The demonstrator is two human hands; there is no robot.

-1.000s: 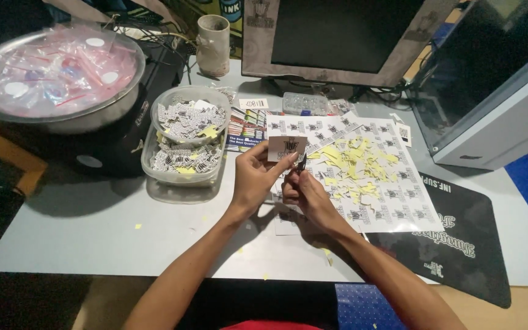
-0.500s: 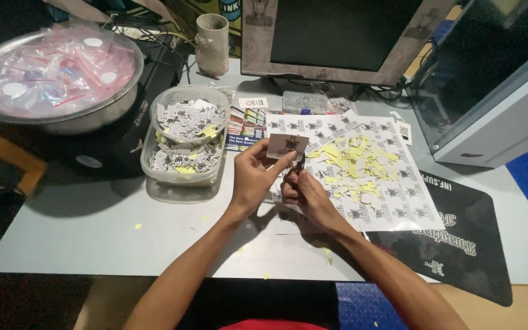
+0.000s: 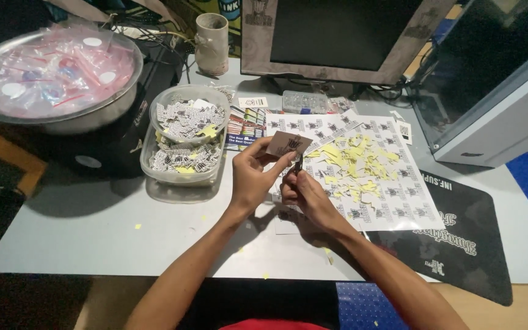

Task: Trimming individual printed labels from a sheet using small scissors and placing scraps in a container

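The left hand (image 3: 253, 177) pinches a small sticker card (image 3: 288, 144) by its near edge. It looks light and bendy. The right hand (image 3: 304, 192) closes on what may be scissors (image 3: 299, 162)

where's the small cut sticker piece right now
In the head view, the small sticker piece is pinched in the left hand, above the printed sticker sheet, beside the right hand.
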